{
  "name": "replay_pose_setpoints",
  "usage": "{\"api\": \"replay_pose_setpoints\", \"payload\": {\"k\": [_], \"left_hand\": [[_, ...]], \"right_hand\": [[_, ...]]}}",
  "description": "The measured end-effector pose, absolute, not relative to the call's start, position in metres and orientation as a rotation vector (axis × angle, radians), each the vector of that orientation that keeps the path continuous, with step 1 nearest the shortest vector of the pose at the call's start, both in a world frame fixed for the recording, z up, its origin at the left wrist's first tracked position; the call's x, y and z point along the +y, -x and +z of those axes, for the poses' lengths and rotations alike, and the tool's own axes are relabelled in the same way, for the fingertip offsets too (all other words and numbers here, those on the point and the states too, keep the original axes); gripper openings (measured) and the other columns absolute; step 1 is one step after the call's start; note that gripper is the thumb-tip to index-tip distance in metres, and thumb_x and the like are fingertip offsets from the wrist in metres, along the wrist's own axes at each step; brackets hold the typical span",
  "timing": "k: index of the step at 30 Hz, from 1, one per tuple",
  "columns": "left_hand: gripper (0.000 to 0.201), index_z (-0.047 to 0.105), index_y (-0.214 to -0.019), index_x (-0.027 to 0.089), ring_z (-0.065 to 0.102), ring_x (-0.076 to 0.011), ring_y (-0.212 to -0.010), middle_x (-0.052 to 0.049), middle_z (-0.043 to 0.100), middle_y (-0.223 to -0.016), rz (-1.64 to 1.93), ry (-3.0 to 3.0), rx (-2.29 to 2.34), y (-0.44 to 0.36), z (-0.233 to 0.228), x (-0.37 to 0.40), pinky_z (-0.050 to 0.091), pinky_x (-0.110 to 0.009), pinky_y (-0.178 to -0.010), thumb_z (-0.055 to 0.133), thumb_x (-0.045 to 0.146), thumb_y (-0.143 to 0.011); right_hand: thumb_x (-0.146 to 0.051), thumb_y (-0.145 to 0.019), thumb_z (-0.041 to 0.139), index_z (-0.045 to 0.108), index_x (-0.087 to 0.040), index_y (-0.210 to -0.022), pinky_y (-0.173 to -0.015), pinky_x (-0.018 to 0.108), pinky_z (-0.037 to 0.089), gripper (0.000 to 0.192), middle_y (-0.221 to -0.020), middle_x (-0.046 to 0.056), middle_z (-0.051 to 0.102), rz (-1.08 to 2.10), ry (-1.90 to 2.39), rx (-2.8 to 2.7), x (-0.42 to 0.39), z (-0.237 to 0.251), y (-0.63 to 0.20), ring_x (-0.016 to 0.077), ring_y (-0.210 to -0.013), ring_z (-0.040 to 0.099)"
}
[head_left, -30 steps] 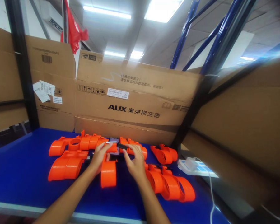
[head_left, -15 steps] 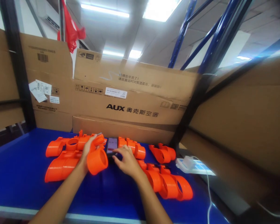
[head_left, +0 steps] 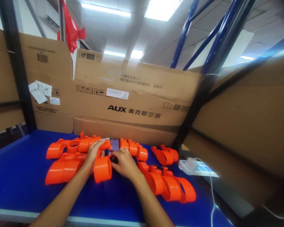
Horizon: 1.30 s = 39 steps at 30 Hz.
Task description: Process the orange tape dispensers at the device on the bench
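My left hand (head_left: 94, 155) is closed around an orange plastic pipe fitting (head_left: 103, 169), whose round ring end hangs toward me. A thin whitish edge shows at the top of that hand; what it belongs to is unclear. My right hand (head_left: 125, 162) sits beside the ring, fingers pinched together at the fitting's right side. Something small and black (head_left: 114, 159) shows at those fingertips, mostly covered. Just behind the hands a phone (head_left: 114, 144) with a lit screen stands propped up, its lower part hidden by my right hand.
More orange fittings (head_left: 63, 171) lie in rows on the blue tabletop (head_left: 21, 167) at left. Others (head_left: 172, 187) are lined up at right, with several (head_left: 134, 147) beside the phone. A white power strip (head_left: 198, 168) with a cable lies at the right edge; a cardboard sheet (head_left: 132, 126) stands behind.
My left hand has shifted right and turned the fitting, bringing its ring toward my right hand. The right hand has drawn back from the phone's lower edge, its fingers now pinched.
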<state>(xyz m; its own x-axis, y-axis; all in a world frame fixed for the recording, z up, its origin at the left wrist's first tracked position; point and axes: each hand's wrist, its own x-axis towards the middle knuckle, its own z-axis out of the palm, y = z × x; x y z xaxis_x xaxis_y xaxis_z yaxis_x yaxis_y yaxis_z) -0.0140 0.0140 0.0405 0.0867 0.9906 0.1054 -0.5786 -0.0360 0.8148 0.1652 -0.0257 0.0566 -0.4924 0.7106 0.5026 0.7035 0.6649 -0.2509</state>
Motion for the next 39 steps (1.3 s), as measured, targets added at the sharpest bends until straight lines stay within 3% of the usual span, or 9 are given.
{"api": "replay_pose_setpoints", "payload": {"k": [7,14,21,26,39], "left_hand": [[0.029,0.064,-0.076,0.015,0.043,-0.0075,-0.032,0.003,0.056,-0.048,1.42,-1.034,0.723,0.001,0.041,0.002,0.027,-0.02,-0.035,0.074,0.043,-0.073],[0.037,0.063,-0.098,0.018,0.045,-0.0059,-0.034,0.002,0.063,-0.069,1.236,-1.236,0.695,-0.012,0.037,-0.006,0.029,-0.02,-0.035,0.073,0.046,-0.074],[0.044,0.057,-0.109,0.019,0.053,-0.0112,-0.039,0.004,0.058,-0.056,1.216,-1.253,0.597,-0.014,0.035,-0.009,0.036,-0.021,-0.042,0.075,0.04,-0.075],[0.045,0.059,-0.108,0.017,0.059,-0.0135,-0.047,0.002,0.063,-0.062,1.207,-1.24,0.531,-0.014,0.043,-0.014,0.044,-0.025,-0.052,0.078,0.034,-0.071],[0.047,0.06,-0.11,0.017,0.054,-0.0128,-0.043,0.002,0.062,-0.058,1.283,-1.211,0.596,-0.014,0.04,-0.011,0.039,-0.024,-0.049,0.078,0.035,-0.07]], "right_hand": [[-0.035,-0.095,0.054,0.072,-0.024,-0.097,-0.079,0.034,0.046,0.021,-0.091,0.005,0.071,0.108,1.076,-1.962,-0.027,0.06,-0.182,0.0223,-0.088,0.062],[-0.038,-0.091,0.059,0.07,-0.021,-0.106,-0.075,0.031,0.049,0.025,-0.094,0.005,0.071,0.297,1.006,-1.726,-0.022,0.053,-0.181,0.0192,-0.082,0.063],[-0.043,-0.088,0.061,0.069,-0.019,-0.09,-0.063,0.027,0.046,0.026,-0.078,0.002,0.067,0.339,1.007,-1.582,-0.019,0.051,-0.181,0.016,-0.067,0.056],[-0.044,-0.087,0.061,0.068,-0.018,-0.089,-0.063,0.027,0.046,0.027,-0.078,0.003,0.065,0.389,0.989,-1.518,-0.016,0.051,-0.185,0.0164,-0.067,0.056],[-0.049,-0.085,0.062,0.064,-0.019,-0.082,-0.064,0.027,0.047,0.03,-0.077,0.003,0.064,0.479,0.948,-1.466,-0.015,0.052,-0.188,0.0173,-0.07,0.057]]}}
